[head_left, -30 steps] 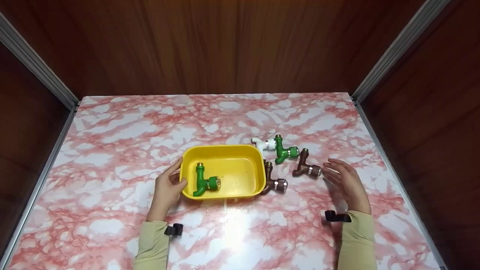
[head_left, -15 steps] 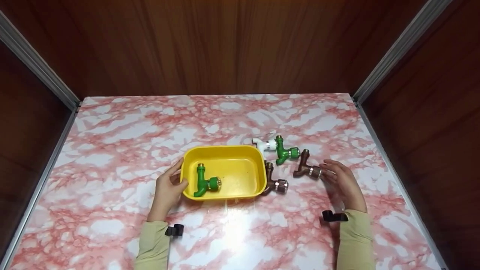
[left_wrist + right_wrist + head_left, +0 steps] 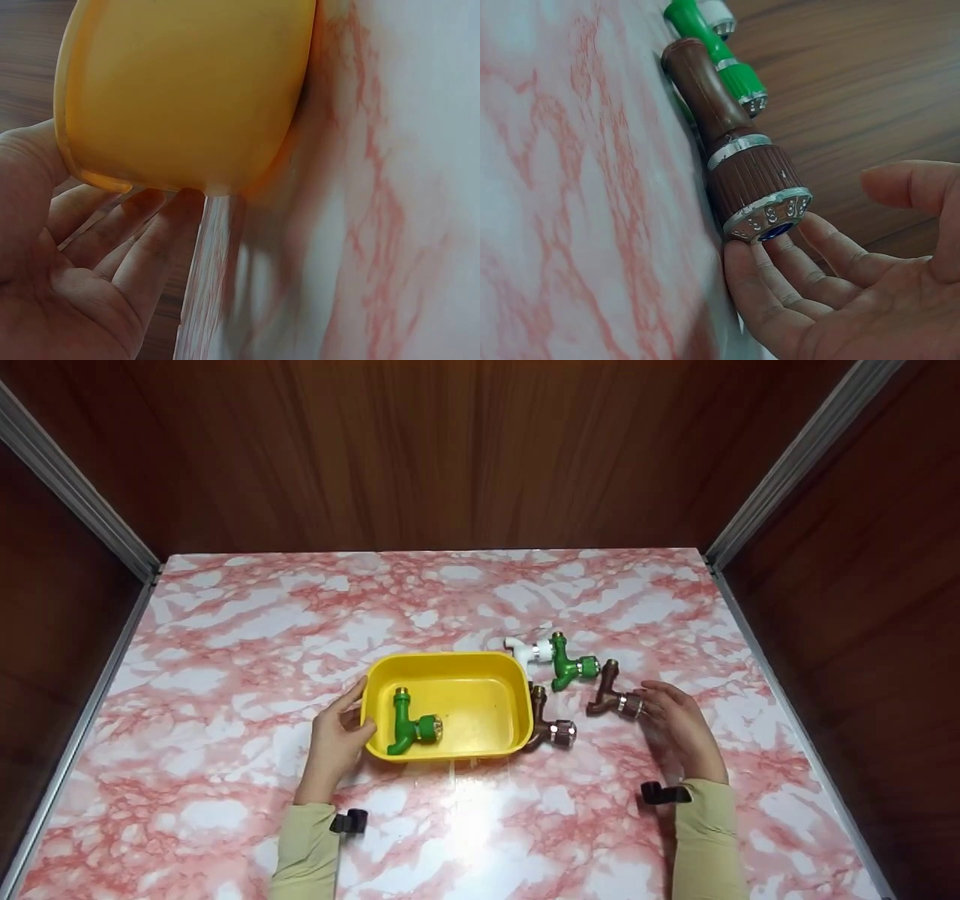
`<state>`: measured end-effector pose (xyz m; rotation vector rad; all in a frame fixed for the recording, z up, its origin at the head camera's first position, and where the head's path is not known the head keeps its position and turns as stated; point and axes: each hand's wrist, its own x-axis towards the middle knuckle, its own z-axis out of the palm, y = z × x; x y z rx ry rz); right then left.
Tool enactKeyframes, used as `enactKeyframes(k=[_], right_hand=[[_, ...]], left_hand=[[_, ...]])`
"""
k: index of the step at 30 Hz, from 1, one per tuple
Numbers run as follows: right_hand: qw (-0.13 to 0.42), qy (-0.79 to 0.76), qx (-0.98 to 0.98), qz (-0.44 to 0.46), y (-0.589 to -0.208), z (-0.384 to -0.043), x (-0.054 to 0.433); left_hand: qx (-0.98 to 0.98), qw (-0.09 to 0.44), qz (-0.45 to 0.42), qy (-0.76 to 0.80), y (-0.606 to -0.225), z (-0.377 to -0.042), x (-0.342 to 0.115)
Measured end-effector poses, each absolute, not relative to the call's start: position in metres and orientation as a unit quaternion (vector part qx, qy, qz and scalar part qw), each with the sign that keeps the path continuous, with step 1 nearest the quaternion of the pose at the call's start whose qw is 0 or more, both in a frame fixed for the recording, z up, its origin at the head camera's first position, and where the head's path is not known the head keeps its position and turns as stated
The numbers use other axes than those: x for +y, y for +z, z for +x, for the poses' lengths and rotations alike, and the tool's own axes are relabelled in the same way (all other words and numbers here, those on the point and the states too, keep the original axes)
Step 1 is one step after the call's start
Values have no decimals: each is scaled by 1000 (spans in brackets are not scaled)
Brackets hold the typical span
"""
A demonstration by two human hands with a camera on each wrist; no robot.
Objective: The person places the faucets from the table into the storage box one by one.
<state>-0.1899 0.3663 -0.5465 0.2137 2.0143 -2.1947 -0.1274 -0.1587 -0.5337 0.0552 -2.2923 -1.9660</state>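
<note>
A yellow plastic tub [image 3: 450, 654] stands mid-table with one green tap [image 3: 405, 727] lying inside. At its left end my left hand [image 3: 336, 739] grips the tub, thumb at the rim and fingers against the outer wall, as the left wrist view shows. To the right, my right hand [image 3: 682, 727] is spread with its thumb apart. In the right wrist view its fingertips [image 3: 742, 262] are right at the silver-rimmed knob end of a brown tap [image 3: 720, 112], which lies on the table.
Beside the tub's right wall lies another brown tap [image 3: 556, 731], partly hidden by it. A white tap [image 3: 529, 651] and a second green tap [image 3: 566, 666] lie behind. The marbled table [image 3: 225, 675] meets dark wood panels [image 3: 420, 457] at back and sides.
My right hand has moved a little left, bringing its fingertips up to the brown tap's knob. The left hand and the tub have stayed in place.
</note>
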Motion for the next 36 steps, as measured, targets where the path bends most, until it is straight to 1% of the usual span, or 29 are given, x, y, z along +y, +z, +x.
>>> enactKeyframes(k=[6, 8, 13, 23, 28, 32, 36], right_hand=[[86, -761, 643, 21, -540, -184, 361], [83, -761, 643, 18, -538, -182, 357], [70, -740, 668, 32, -529, -178, 348], [70, -685, 722, 65, -520, -176, 340], [72, -650, 754, 57, -518, -176, 338], [66, -638, 766, 45, -518, -176, 337], [54, -613, 788, 33, -520, -176, 338]], left_hand=[[-757, 61, 18, -651, -534, -128, -159], [-757, 60, 20, -651, -534, -127, -159], [-757, 58, 23, -650, -534, -127, -159], [-753, 62, 19, -654, -534, -127, -158], [-748, 64, 15, -661, -534, -128, -158], [-752, 53, 15, -657, -517, -123, -155], [-756, 52, 16, -652, -521, -124, -156]])
